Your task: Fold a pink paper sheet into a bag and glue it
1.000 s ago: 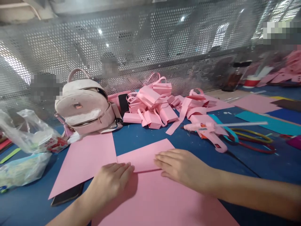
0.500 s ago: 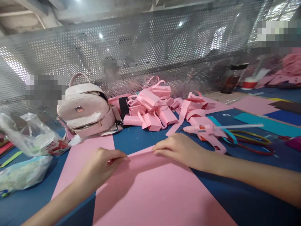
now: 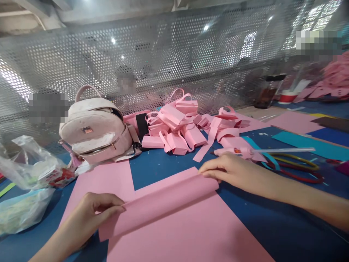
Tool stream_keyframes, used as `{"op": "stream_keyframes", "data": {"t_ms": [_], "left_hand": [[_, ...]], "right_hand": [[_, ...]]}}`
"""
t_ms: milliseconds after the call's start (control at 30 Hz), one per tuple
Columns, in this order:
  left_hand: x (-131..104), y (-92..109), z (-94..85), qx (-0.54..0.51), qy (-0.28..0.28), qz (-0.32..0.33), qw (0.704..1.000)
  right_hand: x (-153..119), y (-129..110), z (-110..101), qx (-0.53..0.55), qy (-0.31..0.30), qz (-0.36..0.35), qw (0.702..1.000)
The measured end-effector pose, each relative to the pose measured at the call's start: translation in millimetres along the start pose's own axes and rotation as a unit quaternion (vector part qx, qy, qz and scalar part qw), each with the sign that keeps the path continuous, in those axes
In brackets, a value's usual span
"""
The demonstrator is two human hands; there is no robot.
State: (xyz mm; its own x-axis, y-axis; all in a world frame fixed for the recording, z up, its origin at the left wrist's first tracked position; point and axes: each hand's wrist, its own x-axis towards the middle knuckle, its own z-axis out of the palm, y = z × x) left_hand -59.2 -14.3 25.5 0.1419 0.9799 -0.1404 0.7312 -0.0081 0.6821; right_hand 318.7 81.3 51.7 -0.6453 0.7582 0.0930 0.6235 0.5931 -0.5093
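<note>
Pinching the left end of a curled pink sheet [image 3: 163,203], the person's left hand [image 3: 94,214] has its thumb and fingers closed on the paper. The right hand [image 3: 231,171] grips the other end near the upper corner, its fingers bent over the edge. The curled sheet slants between the 2 hands, higher on the right, above a flat pink sheet [image 3: 191,236] on the blue worktop [image 3: 160,169]. Whether the curled part is a separate piece or a fold of the paper below is hard to tell from this angle. Another pink sheet [image 3: 103,182] lies to the left, partly behind the left hand.

Just beyond the right hand, which covers part of it, is a pink glue gun [image 3: 242,150] with a clear stick [image 3: 286,149] jutting out to the right. Farther back is a heap of small pink paper bags [image 3: 177,123], and left of it stands a pale backpack [image 3: 95,127]. A plastic bag [image 3: 29,211] rests at the far left. A metal screen [image 3: 191,62] full of holes rises behind everything.
</note>
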Motion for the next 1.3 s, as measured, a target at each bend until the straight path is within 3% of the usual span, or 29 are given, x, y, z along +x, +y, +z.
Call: {"op": "stream_keyframes", "data": {"t_ms": [133, 300, 433, 600, 700, 800, 933, 1067, 1300], "left_hand": [[-7, -13, 0.1, -0.043, -0.026, -0.003, 0.999], [-9, -24, -2.7, -0.057, -0.018, -0.007, 0.998], [-10, -29, -7.8, -0.051, -0.032, -0.006, 0.998], [-18, -43, -4.8, -0.060, 0.005, 0.017, 0.998], [-17, -46, -4.6, -0.078, -0.012, -0.008, 0.997], [-13, -37, -6.9, -0.137, -0.097, -0.020, 0.986], [-9, -6, -7.2, -0.198, -0.186, 0.003, 0.963], [-4, 17, -1.0, -0.271, -0.284, 0.025, 0.919], [-1, 37, 25.2, -0.327, -0.327, 0.004, 0.887]], "right_hand": [[-4, 1, 1, -0.014, -0.008, 0.008, 1.000], [-7, 2, 4, -0.019, 0.006, 0.036, 0.999], [-13, 3, 3, -0.044, 0.006, 0.023, 0.999], [-21, 1, 1, -0.050, 0.023, 0.011, 0.998], [-22, 1, 2, -0.056, 0.037, -0.004, 0.998], [-19, 2, 4, -0.068, 0.039, -0.030, 0.996], [-11, -2, 9, -0.060, 0.072, -0.087, 0.992], [-3, -9, 10, -0.063, 0.103, -0.120, 0.985], [-1, -12, 12, -0.094, 0.160, -0.138, 0.973]]}}
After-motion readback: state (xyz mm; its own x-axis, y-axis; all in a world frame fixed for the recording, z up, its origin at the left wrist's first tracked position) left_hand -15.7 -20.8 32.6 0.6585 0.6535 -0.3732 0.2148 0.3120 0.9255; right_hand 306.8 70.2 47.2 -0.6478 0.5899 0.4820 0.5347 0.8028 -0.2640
